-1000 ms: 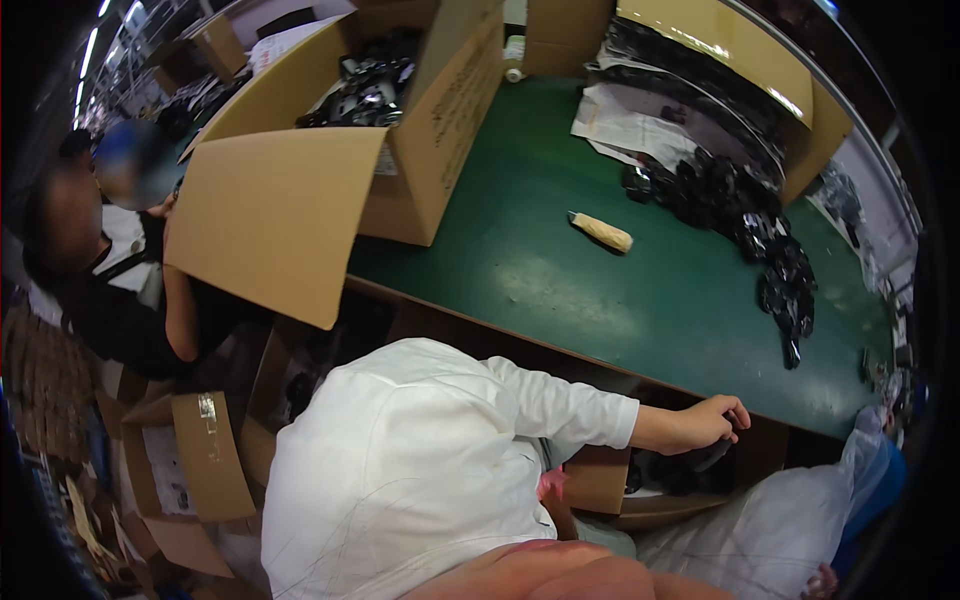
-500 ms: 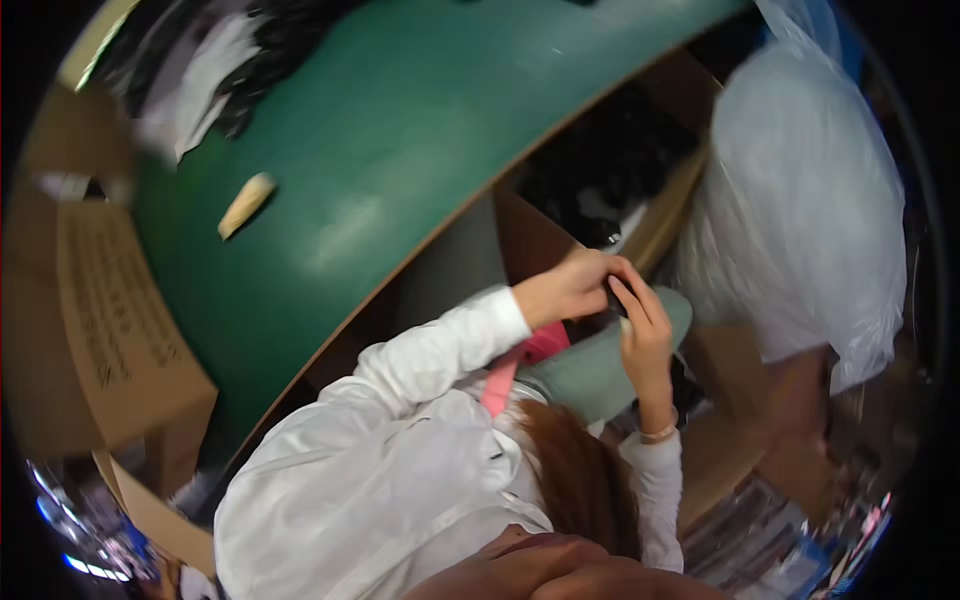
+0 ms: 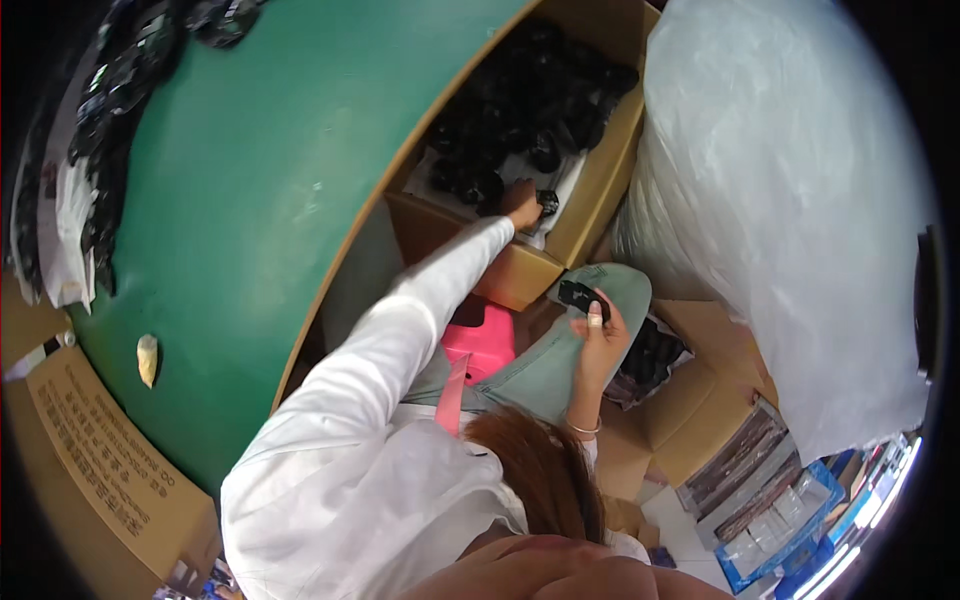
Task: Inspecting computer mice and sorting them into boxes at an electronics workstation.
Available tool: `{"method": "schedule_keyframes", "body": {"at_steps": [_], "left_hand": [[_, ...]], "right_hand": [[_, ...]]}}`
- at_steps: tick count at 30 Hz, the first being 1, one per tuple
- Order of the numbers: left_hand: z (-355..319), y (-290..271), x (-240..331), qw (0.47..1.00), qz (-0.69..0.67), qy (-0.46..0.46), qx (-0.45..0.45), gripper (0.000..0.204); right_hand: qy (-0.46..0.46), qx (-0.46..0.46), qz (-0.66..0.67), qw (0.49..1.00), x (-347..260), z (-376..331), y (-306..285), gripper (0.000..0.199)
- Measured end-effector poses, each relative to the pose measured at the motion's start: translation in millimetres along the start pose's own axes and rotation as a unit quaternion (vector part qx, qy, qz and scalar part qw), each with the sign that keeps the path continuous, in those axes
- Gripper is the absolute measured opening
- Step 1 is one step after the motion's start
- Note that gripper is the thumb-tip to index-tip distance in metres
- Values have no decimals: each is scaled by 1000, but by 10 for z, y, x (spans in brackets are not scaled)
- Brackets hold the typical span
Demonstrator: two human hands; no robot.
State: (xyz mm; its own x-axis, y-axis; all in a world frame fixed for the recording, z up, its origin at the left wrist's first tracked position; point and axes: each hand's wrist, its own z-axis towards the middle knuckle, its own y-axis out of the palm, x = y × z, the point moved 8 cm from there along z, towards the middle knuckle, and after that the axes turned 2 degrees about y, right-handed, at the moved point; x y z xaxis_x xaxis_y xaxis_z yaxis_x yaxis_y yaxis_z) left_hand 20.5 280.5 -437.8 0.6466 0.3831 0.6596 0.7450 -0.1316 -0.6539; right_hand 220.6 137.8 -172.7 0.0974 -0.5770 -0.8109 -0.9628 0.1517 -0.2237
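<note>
A long cardboard box [image 3: 612, 165] beside the green table holds several small black parts [image 3: 490, 120], some in clear wrapping. My left hand [image 3: 521, 205] reaches into its near end, fingers closed on a small black part [image 3: 547, 203]; the fingertips are partly hidden. Over my lap, my right hand [image 3: 600, 335] grips a short, oblong black piece [image 3: 582, 297] between thumb and fingers; I cannot make out its exact kind. Under my arms, a pink object [image 3: 484, 343] with a pink strap [image 3: 452, 402] lies at my lap.
A green table [image 3: 260, 180] bears wrapped black items [image 3: 130, 70] and a pale finger-shaped piece [image 3: 148, 360]. A big translucent plastic bag [image 3: 780, 200] bulges at right. An open carton [image 3: 690, 430] and a bag of black parts [image 3: 650, 365] sit below it. Another carton [image 3: 110, 470] stands left.
My hands were together over my lap; they have parted. My left hand has reached away into the box, while my right stays near my lap with the black piece. The view has shifted.
</note>
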Motion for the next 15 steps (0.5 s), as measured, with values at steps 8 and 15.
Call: {"method": "schedule_keyframes", "body": {"at_steps": [8,15], "left_hand": [[-123,-91,622,986,-37,159,22,22],[-1407,-1706,1481,937,-233,230,119,32]], "right_hand": [[-183,-6,74,980,-73,113,-102,12],[-234,94,149,956,-533,-140,-296,18]]}}
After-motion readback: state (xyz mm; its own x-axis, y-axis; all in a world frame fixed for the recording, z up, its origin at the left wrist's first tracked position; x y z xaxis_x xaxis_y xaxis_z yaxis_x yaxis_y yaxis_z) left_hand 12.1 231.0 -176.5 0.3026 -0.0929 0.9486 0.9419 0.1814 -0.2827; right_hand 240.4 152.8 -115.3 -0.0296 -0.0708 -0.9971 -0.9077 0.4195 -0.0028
